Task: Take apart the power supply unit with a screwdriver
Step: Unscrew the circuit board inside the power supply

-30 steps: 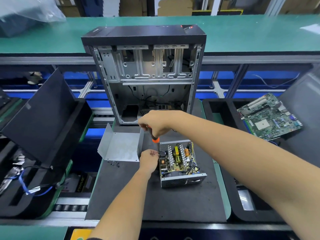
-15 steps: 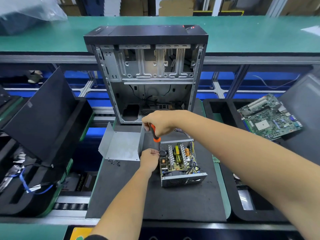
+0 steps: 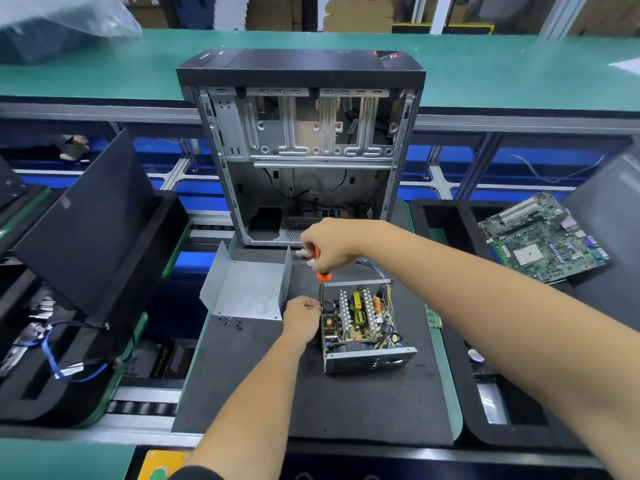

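Right hand (image 3: 332, 244) curls tight around the orange screwdriver (image 3: 320, 265) at frame center; left hand (image 3: 301, 315), fingers curled, pinches the open power supply unit (image 3: 363, 323)'s left edge, just below.

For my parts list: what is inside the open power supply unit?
Inside the power supply unit: a circuit board with silver heatsinks, a yellow component, a copper coil and wires. The board's underside is covered.

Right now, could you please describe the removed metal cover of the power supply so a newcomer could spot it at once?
Start at the tall open black computer case on the dark grey mat. In front of it, left of the opened power supply unit, lies the bent bare grey sheet-metal cover. Unlike its neighbours, it is plain and hollow, with small black screws beside it.
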`<state>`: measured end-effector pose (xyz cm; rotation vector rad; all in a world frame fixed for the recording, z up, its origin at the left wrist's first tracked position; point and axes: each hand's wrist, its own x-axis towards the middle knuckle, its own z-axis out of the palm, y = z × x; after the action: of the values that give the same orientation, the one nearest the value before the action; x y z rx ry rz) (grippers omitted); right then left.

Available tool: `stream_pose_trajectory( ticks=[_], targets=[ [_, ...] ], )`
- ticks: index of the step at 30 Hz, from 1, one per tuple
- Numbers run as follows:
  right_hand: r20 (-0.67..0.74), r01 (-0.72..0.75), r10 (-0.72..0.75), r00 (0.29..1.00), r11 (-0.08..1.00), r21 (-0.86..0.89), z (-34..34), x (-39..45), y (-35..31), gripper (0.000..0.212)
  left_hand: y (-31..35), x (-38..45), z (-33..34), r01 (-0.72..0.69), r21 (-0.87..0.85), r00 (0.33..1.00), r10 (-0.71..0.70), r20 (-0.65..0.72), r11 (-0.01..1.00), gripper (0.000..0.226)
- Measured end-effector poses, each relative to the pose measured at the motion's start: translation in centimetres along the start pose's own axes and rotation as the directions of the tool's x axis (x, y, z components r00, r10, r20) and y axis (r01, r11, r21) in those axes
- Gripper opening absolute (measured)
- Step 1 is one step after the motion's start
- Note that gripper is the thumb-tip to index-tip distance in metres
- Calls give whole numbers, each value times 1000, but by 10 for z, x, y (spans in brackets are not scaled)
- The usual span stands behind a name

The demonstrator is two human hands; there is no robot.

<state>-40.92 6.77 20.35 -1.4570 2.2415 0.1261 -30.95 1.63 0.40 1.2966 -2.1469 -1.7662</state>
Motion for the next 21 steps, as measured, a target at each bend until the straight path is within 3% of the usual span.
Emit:
stream_pose_trajectory(
  ticks=[3, 5, 7, 9, 12, 16, 21],
  targets=[
    [-6, -74, 74, 997, 987, -139, 3, 4, -5, 25, 0, 0, 0, 3, 1, 1000, -3, -1, 1000, 19],
    [-14, -35, 33, 999, 985, -171, 5, 8, -9, 21, 0, 0, 0, 1, 10, 1000, -1, 0, 1000, 18],
    [-29, 37, -40, 999, 994, -107, 2, 6, -11, 15, 0, 1, 0, 2, 15, 1000, -2, 0, 1000, 17],
    [-13, 90, -90, 996, 996, -12, -2, 4, -10, 22, 0, 1, 0, 1, 23, 1000, -1, -1, 1000, 15],
    [-2, 75, -75, 997, 997, 2, -1, 3, -8, 18, -1, 0, 0, -16, 41, 1000, 17, -1, 999, 12],
    [36, -47, 50, 998, 995, -89, 2, 8, -6, 46, 0, 1, -1, -18, 48, 1000, 18, -5, 999, 12],
    [14, 70, -69, 997, 995, -65, 0, 6, -1, 16, 0, 2, 0, -23, 65, 1000, 23, 2, 998, 12]
  ],
)
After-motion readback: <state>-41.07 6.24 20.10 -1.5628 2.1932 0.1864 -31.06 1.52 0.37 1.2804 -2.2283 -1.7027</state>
